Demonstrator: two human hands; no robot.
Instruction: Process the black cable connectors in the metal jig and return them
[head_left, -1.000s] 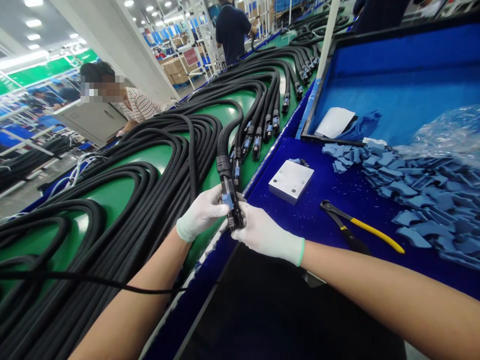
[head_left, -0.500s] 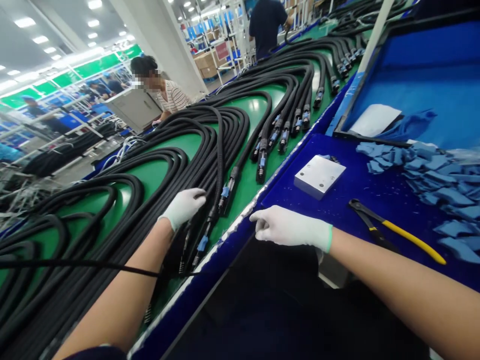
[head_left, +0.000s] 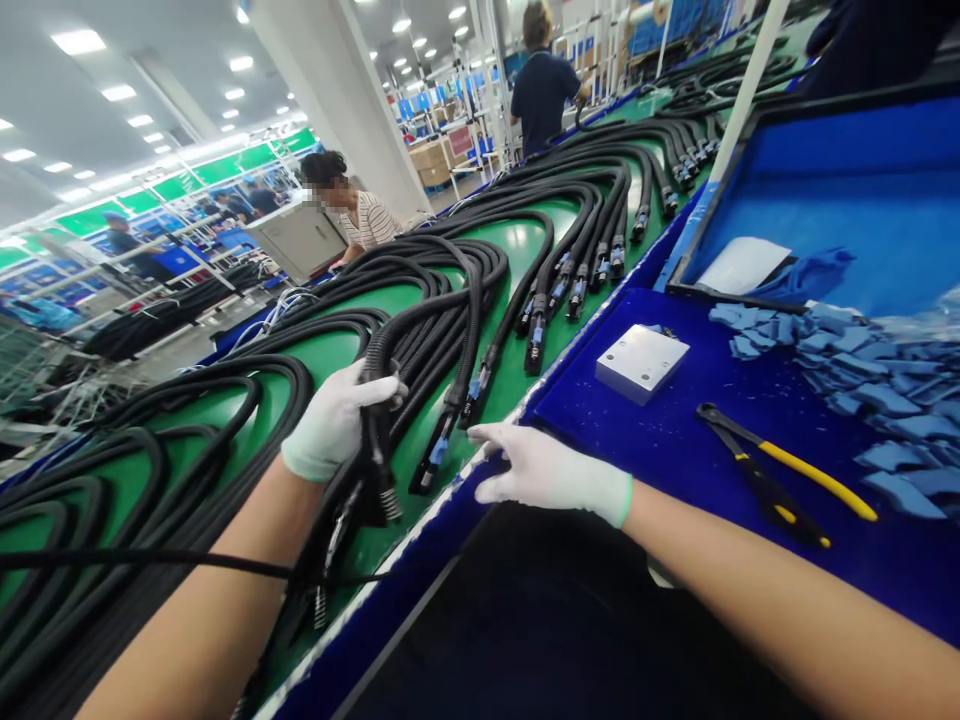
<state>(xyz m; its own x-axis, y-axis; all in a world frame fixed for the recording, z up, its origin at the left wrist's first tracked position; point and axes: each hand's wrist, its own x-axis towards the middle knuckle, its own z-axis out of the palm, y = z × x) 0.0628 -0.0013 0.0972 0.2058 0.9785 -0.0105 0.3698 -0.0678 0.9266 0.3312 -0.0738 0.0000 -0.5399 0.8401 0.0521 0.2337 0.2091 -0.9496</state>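
White gloves on both hands, with bare forearms behind. Got a black hose (head_left: pixel 373 430) in the left hand (head_left: pixel 334 425) – gripped near its end, with fingers wrapped round and thumb laid across the front, over the green table (head_left: pixel 525 235). Bends over at the top of the grip, then drops down to a metal spring (head_left: pixel 390 503) at the tip (bit blurry down there, so can't make out the fittings).

Right hand (head_left: pixel 544 475) open, palm side hard to see, index finger stretched toward the hose side and thumb held apart below it. Hovers around the pale strip (head_left: pixel 442 510) along the table edge; can't tell about any contact with it.

Loads more hoses (head_left: pixel 480 265) looped across the green table, many with blue-marked ends lined up toward the strip. Just beyond the right hand, on the blue bench (head_left: pixel 675 440): a metal block (head_left: pixel 643 362) with holes in its top, then cutters (head_left: pixel 817 480) lying with handles splayed – yellow on one, black and yellow on the other. Further right, a heap of blue bits (head_left: pixel 892 385), in front of a black-rimmed blue tray (head_left: pixel 862 200) with a white sheet (head_left: pixel 742 265) inside.

Across the table, a person in stripes (head_left: pixel 371 222); further off, a person in a dark top (head_left: pixel 544 95).
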